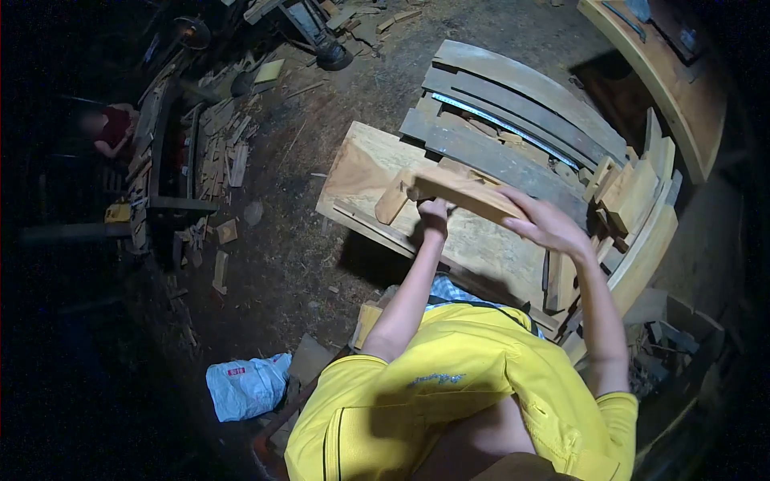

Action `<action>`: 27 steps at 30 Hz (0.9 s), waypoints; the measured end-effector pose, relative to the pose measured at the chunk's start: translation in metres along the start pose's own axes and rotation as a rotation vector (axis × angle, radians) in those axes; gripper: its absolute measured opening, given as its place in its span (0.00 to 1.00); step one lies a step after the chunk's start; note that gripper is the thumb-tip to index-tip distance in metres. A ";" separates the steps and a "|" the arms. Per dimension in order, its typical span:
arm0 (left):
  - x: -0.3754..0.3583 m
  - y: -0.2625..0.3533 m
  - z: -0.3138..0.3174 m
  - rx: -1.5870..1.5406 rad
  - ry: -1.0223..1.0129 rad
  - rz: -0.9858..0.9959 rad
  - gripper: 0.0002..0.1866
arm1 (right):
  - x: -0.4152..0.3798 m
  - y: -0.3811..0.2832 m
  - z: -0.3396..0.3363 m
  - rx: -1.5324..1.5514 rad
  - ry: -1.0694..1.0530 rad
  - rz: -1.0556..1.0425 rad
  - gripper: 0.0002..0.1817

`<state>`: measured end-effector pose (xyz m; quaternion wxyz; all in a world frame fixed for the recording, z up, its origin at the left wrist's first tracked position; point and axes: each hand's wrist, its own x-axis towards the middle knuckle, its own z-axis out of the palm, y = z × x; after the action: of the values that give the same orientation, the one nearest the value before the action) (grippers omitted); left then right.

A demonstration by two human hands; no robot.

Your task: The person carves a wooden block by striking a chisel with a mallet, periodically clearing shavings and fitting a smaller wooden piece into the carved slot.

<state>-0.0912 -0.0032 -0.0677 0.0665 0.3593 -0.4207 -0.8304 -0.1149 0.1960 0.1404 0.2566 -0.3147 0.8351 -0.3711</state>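
A thick wooden bar (469, 196) is raised above the workbench top, running from upper left to lower right. My right hand (552, 227) grips its right end, with the thumb along the near side. Below the bar's left end, my left hand (434, 215) is closed; the bar partly covers its fingers, and what they hold is hidden. A small dark part shows just above that fist. Beside it, a short wooden block (393, 200) lies at a slant over the pale plywood top (357, 156).
Beyond the plywood lie grey planks (497, 156) with a bluish strip (505, 128) between them. Wood pieces (622, 204) are stacked at the right. A white sack (249, 389) and scattered offcuts (220, 268) are on the ground. Another person (115, 132) sits far left.
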 end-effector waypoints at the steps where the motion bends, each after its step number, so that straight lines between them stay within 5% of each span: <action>1: -0.001 0.003 0.003 0.103 -0.074 0.201 0.11 | -0.019 0.010 0.006 0.241 0.085 0.096 0.30; 2: -0.002 0.005 0.004 0.210 -0.146 0.398 0.10 | -0.039 0.017 0.014 0.485 0.167 0.196 0.31; 4: -0.016 0.019 0.016 0.290 -0.123 0.367 0.10 | -0.077 0.017 0.021 0.786 0.376 0.102 0.28; 6: -0.023 0.021 0.027 0.426 -0.204 0.544 0.12 | -0.106 0.028 0.037 0.996 0.402 0.020 0.25; 7: -0.035 0.026 0.038 0.378 -0.220 0.442 0.13 | -0.116 0.036 0.044 1.200 0.431 -0.067 0.22; 8: -0.034 0.023 0.043 0.384 -0.234 0.435 0.13 | -0.122 0.044 0.046 1.202 0.447 -0.062 0.22; 10: -0.030 0.014 0.058 0.656 -0.398 0.660 0.15 | -0.131 0.060 0.053 1.120 0.674 0.328 0.18; 11: -0.033 0.017 0.073 0.809 -0.439 0.904 0.17 | -0.131 0.065 0.057 0.984 0.775 0.391 0.17; 18: -0.056 -0.037 0.138 1.106 -1.074 1.331 0.20 | -0.155 0.069 0.082 0.954 1.045 0.447 0.17; 27: -0.063 -0.077 0.147 1.219 -1.103 1.138 0.16 | -0.213 0.084 0.102 0.916 1.221 0.553 0.16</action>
<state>-0.1262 0.1675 -0.0334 0.0541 -0.3587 -0.8561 -0.3681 0.0673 0.3460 0.0557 -0.0585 0.2974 0.6407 -0.7055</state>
